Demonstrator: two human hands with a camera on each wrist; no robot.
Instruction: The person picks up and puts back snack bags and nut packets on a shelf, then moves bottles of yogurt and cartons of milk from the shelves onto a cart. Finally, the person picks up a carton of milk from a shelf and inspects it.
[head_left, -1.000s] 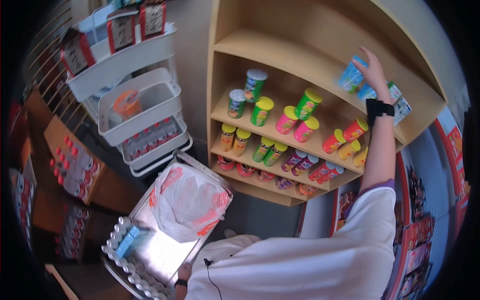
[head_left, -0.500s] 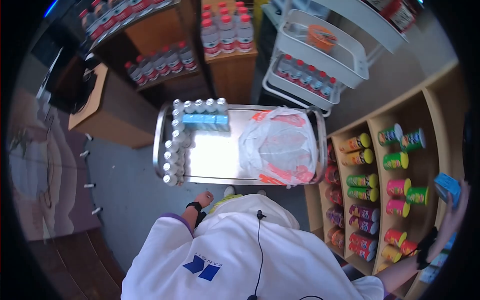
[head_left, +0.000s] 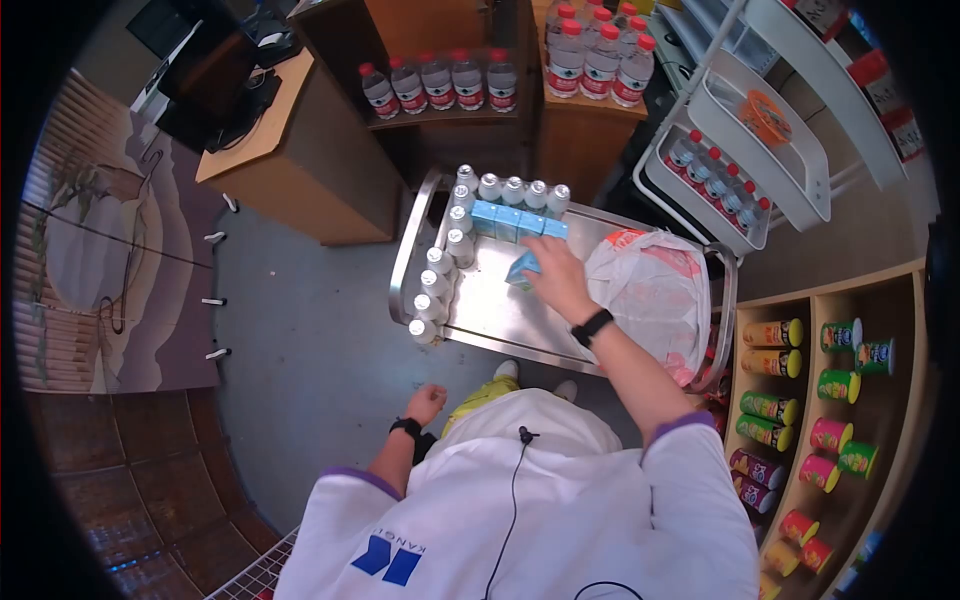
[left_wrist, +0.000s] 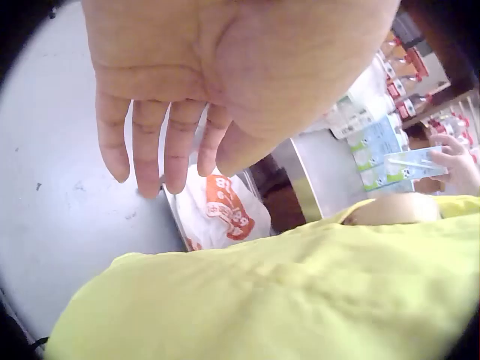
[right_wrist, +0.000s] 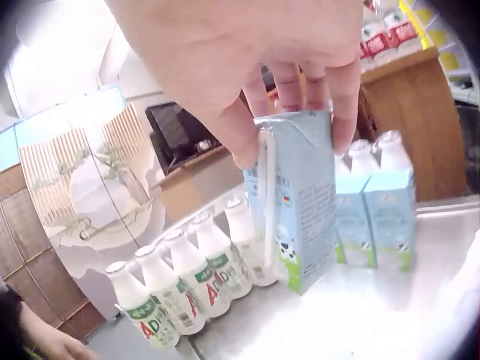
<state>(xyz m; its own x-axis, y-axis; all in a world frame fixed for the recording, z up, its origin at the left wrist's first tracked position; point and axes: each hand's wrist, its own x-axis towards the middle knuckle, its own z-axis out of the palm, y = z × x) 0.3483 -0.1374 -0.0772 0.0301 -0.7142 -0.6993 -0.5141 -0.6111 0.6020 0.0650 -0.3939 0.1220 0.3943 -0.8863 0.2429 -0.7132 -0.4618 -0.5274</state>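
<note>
My right hand grips a light blue milk carton by its top, thumb on one side and fingers on the other. A white straw runs down the carton's side. It is held upright, close over the metal cart's tray. Just behind it stands a row of matching blue cartons. White drink bottles line the tray's left and far edges. My left hand hangs in front of the cart, holding nothing; the left wrist view shows its fingers extended.
A white plastic bag fills the cart's right end. Snack shelves with tubs and cans stand at the right. Beyond the cart are water bottles, a wooden cabinet and a white tiered rack. A desk stands at the left.
My right hand took the milk carton from the shelf and carried it left, over the cart. The head view has swung from the shelves towards the cart. My left hand has left the cart's edge.
</note>
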